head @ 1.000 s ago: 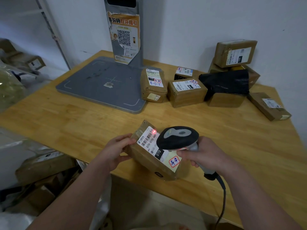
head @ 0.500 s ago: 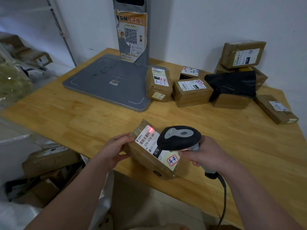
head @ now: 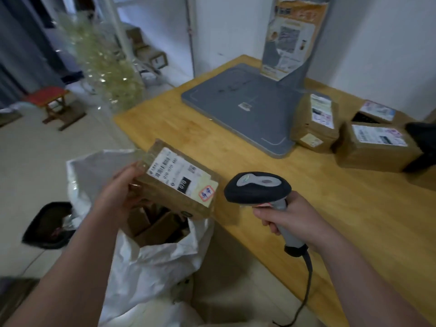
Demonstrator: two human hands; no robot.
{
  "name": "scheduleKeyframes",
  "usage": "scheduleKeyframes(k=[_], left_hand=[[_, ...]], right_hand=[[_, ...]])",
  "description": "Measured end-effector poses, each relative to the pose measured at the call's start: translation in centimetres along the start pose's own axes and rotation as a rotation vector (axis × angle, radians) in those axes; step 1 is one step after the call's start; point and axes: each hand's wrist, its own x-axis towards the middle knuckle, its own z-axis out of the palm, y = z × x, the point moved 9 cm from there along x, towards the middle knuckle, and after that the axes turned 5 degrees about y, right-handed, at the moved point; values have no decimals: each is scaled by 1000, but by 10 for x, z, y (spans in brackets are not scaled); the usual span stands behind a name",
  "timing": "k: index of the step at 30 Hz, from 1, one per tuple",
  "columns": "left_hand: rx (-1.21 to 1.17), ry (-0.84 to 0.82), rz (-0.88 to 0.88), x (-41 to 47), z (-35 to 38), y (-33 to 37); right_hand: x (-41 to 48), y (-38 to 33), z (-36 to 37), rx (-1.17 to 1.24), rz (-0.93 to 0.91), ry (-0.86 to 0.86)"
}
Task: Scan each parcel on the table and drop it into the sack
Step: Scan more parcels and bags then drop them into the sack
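Holding the parcel (head: 179, 185) in the air, my left hand (head: 118, 192) is curled round its left end. Most of the box hangs above the open mouth of the white sack (head: 151, 263), and its right end sits by the near edge of the worktop (head: 330, 208). My right hand (head: 285, 220) is clamped on the handle of the scanner (head: 257, 188), whose head is near the parcel but apart from it.

To drop it well, I judge I should bring it a little further left, so the whole box clears the worktop edge. Then I should let go low and level, so it settles among the boxes already inside and does not catch the sack's rim.

It is a brown cardboard box, glossy with tape. Its white label carries a barcode, a black block reading 070, and a red-bordered sticker at the near corner.
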Motion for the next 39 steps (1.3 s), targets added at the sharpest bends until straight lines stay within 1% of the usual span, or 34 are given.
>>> scheduleKeyframes(k=[3,6,10,12,17,19,21,25,27,30,32,36,39], left_hand=[[-14,180,76,1,-57,7],[26,318,133,-1,-90,3],[122,409,179,9,-104,-10],[195,390,183,21,-101,-23],[303,208,111,67,-73,-75],[380,132,76,84,-58,-94],[472,95,64,99,-45,-108],[729,113,50,118,-30,-126],[818,118,32,121,-25,-132],[861,95,3,118,-16,-134],[851,122,-8,111,-12,-128],[764,189,197,86,17,-79],[674,237,309,56,47,-35]], right_hand=[[22,-7,38,-43,-8,-75],[39,-11,73,-91,-1,-132],[60,-11,106,-127,43,-164],[70,-10,117,-121,71,-162],[92,-11,128,-137,92,-136],[99,-9,127,-151,102,-117],[105,-4,124,-141,125,-90],[111,9,115,-104,164,-50],[111,13,110,-82,163,-42],[110,15,100,-62,156,-19],[107,15,92,-37,154,-8],[96,10,70,5,141,25],[85,6,44,42,131,71]])
